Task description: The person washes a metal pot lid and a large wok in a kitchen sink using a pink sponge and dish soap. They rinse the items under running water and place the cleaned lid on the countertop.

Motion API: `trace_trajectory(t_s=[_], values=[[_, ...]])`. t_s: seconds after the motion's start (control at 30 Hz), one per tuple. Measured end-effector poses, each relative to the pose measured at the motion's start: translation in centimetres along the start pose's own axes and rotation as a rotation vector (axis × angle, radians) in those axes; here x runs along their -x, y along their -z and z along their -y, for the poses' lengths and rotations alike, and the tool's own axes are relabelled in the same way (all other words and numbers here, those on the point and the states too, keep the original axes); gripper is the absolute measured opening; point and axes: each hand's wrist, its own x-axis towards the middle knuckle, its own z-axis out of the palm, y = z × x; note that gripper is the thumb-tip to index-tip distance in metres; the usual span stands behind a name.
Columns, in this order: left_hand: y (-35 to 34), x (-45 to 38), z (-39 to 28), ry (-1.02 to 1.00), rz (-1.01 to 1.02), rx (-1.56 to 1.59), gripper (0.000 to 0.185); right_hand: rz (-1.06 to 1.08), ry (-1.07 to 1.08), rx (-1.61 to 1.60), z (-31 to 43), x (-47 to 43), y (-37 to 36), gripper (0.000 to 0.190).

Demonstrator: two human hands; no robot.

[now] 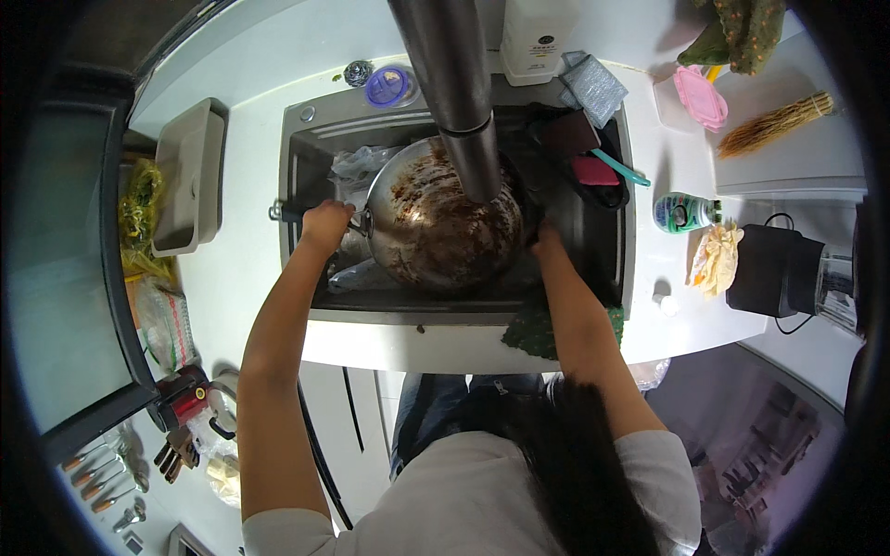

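A metal wok (445, 243) with brown burnt stains sits tilted over the sink basin (584, 271), its stained round surface facing me. My left hand (328, 226) is closed around its black handle, near the metal joint. At the opposite rim is my right hand (546, 236); its fingers are hidden in shadow behind the wok, so its hold is unclear. The dark faucet (469, 139) hangs above the wok and covers part of it. Crumpled clear plastic (358, 167) lies in the basin to the left of the wok.
A silvery cloth (594, 87), a red sponge (594, 171) and a teal-handled tool (621, 167) lie at the sink's right rim. A dish soap bottle (685, 213) lies farther right. A grey tray (188, 181) stands left. A green cloth (532, 333) drapes over the front edge.
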Motion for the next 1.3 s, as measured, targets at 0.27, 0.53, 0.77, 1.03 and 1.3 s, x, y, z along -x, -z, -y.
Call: trace_trajectory(t_s=[0.27,0.53,0.77,1.03,1.3], values=[[1.5,-4.5,-2.1,-0.130,0.035,-0.011,0.025,0.227,-0.084,-0.259,0.5,-9.8,7.7,0.042],[-0.8,-6.8,-4.8,-0.040,0.123,0.118,0.024,-0.073,-0.009,-0.118,4.0,-4.8,8.1,0.047],[-5.0,-8.6,-5.7,-0.075,0.149,0.223,0.027,-0.151,0.140,0.009,7.2,-6.9,10.9,0.033],[-6.8,-8.8,-6.8,0.053,0.305,0.368,0.041,0.022,0.119,-0.025,7.0,0.7,7.2,0.024],[-6.4,-6.9,-7.2,0.246,-0.082,0.432,0.032,0.155,0.180,0.034,6.7,3.9,8.0,0.023]])
